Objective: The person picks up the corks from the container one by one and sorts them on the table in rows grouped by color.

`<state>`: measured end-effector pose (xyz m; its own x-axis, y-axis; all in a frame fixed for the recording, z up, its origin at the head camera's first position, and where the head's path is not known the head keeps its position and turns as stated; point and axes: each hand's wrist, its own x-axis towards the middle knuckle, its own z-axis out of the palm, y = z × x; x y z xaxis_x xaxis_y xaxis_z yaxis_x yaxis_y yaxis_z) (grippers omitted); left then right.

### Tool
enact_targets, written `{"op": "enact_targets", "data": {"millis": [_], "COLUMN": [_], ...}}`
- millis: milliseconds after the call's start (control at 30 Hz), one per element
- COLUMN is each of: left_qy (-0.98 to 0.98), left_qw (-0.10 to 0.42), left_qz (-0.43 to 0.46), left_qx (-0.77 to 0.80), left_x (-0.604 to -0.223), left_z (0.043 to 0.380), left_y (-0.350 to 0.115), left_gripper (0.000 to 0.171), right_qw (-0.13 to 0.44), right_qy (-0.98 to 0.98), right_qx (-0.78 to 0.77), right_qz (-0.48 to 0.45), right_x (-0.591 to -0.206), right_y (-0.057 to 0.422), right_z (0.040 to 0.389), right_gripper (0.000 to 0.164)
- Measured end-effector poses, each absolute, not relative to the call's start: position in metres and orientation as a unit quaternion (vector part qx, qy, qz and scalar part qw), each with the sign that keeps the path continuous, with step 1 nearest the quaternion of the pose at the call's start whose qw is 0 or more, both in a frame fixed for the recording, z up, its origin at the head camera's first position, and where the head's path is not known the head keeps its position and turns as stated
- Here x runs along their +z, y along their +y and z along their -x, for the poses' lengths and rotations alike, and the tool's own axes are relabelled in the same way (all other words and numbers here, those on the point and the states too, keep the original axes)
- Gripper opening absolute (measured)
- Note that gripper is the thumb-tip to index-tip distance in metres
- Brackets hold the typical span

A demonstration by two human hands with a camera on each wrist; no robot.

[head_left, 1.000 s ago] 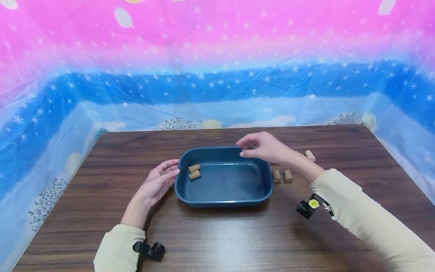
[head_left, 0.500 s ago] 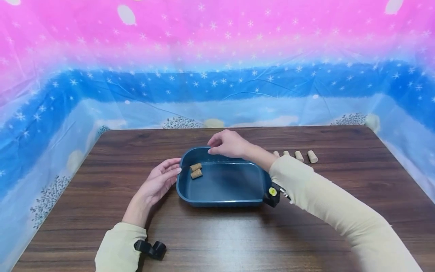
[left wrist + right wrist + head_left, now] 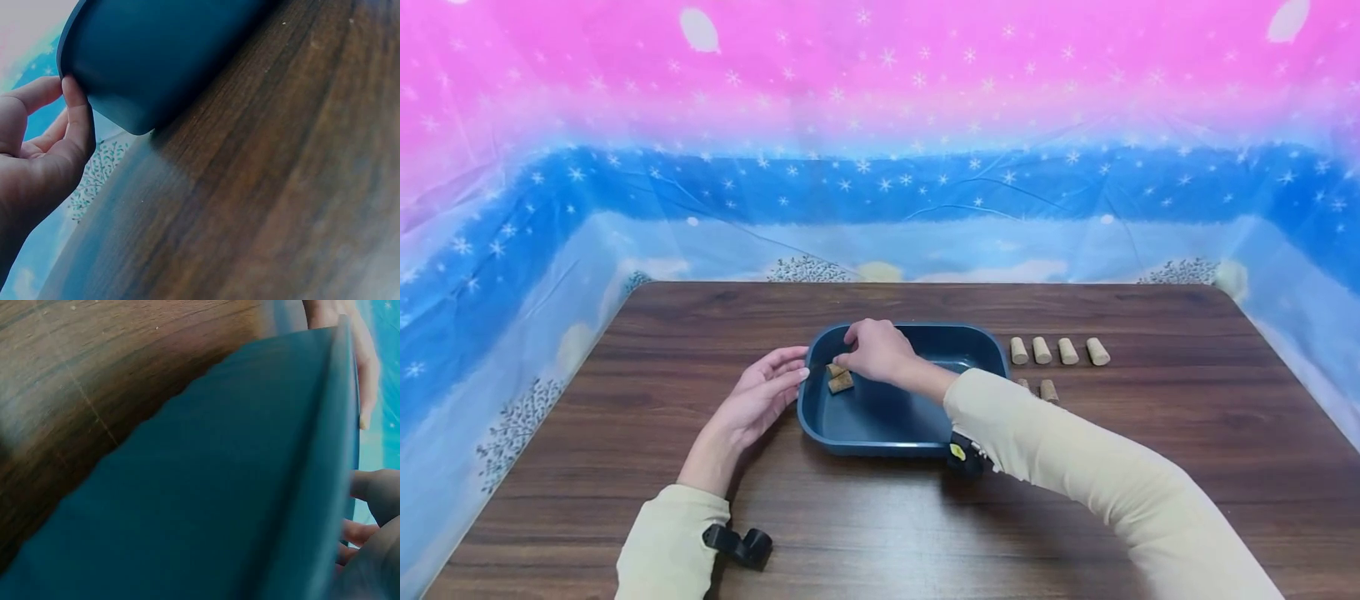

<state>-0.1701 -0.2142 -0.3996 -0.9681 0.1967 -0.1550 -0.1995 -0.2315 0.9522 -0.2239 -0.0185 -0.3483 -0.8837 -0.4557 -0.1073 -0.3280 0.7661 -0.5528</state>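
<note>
A dark blue rectangular plastic tub (image 3: 880, 448) with rounded corners stands on the table. My left hand (image 3: 763, 398) holds its left end, and in the left wrist view thumb and finger meet at the rim (image 3: 60, 59). Two corks lie together inside at the left: a lower cork (image 3: 841, 382) in plain sight and an upper cork (image 3: 833, 369) partly covered by my right fingers. My right hand (image 3: 880, 354) reaches down into the tub, its thumb and bent fingers apart, right at the upper cork. In the right wrist view the tub wall hides the fingertips.
Right of the tub, several pale corks (image 3: 1067, 351) stand in a row on the wooden table (image 3: 865, 525). In front of them are two more corks (image 3: 1049, 391), one partly hidden by my right sleeve (image 3: 1075, 458). A patterned cloth (image 3: 880, 192) hangs behind the table.
My right hand has moved left across the tub and lowered to the corks inside. The row of corks at the right has come out from behind my arm. My left hand keeps its place.
</note>
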Motion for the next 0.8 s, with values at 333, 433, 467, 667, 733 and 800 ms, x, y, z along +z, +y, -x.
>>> {"op": "enact_targets", "data": {"millis": [333, 433, 467, 667, 733, 800], "left_qy": [0.602, 0.601, 0.601, 0.597, 0.597, 0.599], "left_qw": [0.126, 0.125, 0.125, 0.130, 0.131, 0.130], "left_qz": [0.001, 0.001, 0.002, 0.007, 0.007, 0.009], "left_qx": [0.788, 0.789, 0.790, 0.792, 0.791, 0.790], "left_x": [-0.399, -0.398, -0.397, -0.398, -0.398, -0.399], "left_z": [0.170, 0.170, 0.170, 0.170, 0.170, 0.170], "left_y": [-0.213, -0.212, -0.212, -0.213, -0.212, -0.212], "left_gripper": [0.034, 0.034, 0.034, 0.037, 0.038, 0.038], "right_qw": [0.118, 0.115, 0.113, 0.115, 0.121, 0.125], "right_qy": [0.946, 0.947, 0.947, 0.945, 0.942, 0.939], "right_qx": [-0.251, -0.251, -0.249, -0.255, -0.261, -0.269], "right_qz": [0.169, 0.166, 0.166, 0.170, 0.171, 0.173], "right_x": [-0.363, -0.365, -0.366, -0.367, -0.367, -0.368], "right_y": [-0.030, -0.034, -0.036, -0.042, -0.042, -0.041], "right_z": [0.226, 0.226, 0.225, 0.224, 0.224, 0.224], "right_gripper": [0.030, 0.034, 0.038, 0.044, 0.046, 0.048]}}
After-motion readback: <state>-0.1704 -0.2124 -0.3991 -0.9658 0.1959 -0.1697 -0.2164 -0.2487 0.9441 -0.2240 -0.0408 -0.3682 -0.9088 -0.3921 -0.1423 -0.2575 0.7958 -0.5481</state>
